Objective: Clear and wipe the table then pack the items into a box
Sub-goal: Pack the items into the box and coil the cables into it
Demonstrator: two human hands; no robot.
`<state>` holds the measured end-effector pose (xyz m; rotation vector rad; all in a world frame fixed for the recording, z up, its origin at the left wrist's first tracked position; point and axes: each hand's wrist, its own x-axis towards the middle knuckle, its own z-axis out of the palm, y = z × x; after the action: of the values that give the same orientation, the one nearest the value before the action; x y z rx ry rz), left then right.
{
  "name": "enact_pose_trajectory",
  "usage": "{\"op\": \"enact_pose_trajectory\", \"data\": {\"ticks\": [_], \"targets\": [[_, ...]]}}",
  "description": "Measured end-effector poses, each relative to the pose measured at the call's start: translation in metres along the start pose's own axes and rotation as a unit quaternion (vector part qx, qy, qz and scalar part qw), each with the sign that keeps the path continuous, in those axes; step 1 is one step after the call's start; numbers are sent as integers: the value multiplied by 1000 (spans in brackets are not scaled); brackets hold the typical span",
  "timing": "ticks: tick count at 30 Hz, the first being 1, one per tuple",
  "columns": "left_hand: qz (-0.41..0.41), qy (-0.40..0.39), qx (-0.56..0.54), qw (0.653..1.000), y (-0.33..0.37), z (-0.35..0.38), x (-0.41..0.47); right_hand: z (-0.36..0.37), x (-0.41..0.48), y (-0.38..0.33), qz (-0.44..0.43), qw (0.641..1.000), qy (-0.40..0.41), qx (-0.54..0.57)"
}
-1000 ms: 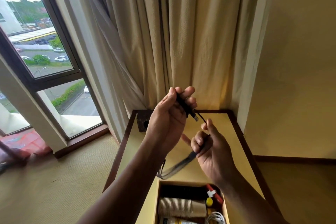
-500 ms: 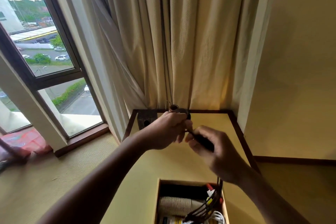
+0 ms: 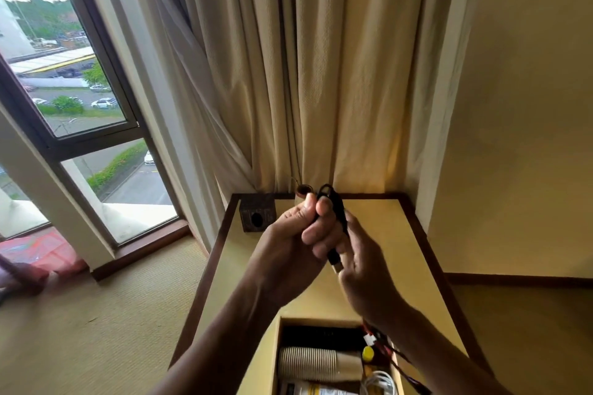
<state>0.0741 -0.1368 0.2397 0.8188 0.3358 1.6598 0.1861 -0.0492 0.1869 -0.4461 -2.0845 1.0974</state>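
Both hands are up over the counter [image 3: 388, 234], mid-frame. The left hand [image 3: 298, 240] has its fingers [image 3: 324, 231] curled tight round a folded black cable [image 3: 339, 218]. The cable's loop sticks out at 12 o'clock above the knuckles, and its plug end pokes out at 5 o'clock below them. The right hand [image 3: 362, 269] sits at 3 o'clock of the left, touching or just beside the plug end. Its back faces the camera and the fingers are hidden, so I cannot tell whether they grip anything. Thin red and black strands hang below the right wrist, toward 5 o'clock, crossing the box's right rim.

The box [image 3: 278, 349] stands open on the counter at 6 o'clock of the hands. Inside it are a stack of paper cups [image 3: 308, 362] lying on its side, a yellow cap [image 3: 368, 353] at 3 o'clock of the cups, and a coiled white cord [image 3: 380, 382] at 6 o'clock of the cap.

A small dark wooden block [image 3: 257, 217] with a round hole is at 10 o'clock of the hands, in the counter's far corner. The curtain [image 3: 321, 90] hangs at 12 o'clock and the window [image 3: 80, 90] is at 9–10 o'clock.
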Motion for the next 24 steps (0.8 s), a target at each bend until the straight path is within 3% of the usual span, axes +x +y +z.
{"op": "enact_pose_trajectory", "data": {"ticks": [3,6,7,9,11,12,14,16,20,24], "targets": [[65,74,64,993,5,10,7,17,-15,8,44,998,-33,-36],[103,117,288,945,8,8,14,20,-21,6,65,984,-137,-89],[108,115,402,902,8,3,16,18,-21,3,54,978,-167,-111],[96,96,627,767,8,-10,20,14,-19,-4,42,964,-217,-147],[53,54,760,646,12,-22,21,4,-16,-10,28,960,-228,-162],[17,38,786,617,16,-27,20,-2,-15,-12,9,963,-213,-163],[-49,4,801,597,25,-35,17,-16,-11,-14,-36,971,-175,-160],[-105,-17,780,616,32,-36,15,-31,-6,-18,-83,972,-150,-160],[-218,-6,537,815,33,-30,11,-52,11,-23,-157,971,-81,-163],[-182,22,340,922,27,-22,7,-52,18,-27,-118,990,31,-74]]}}
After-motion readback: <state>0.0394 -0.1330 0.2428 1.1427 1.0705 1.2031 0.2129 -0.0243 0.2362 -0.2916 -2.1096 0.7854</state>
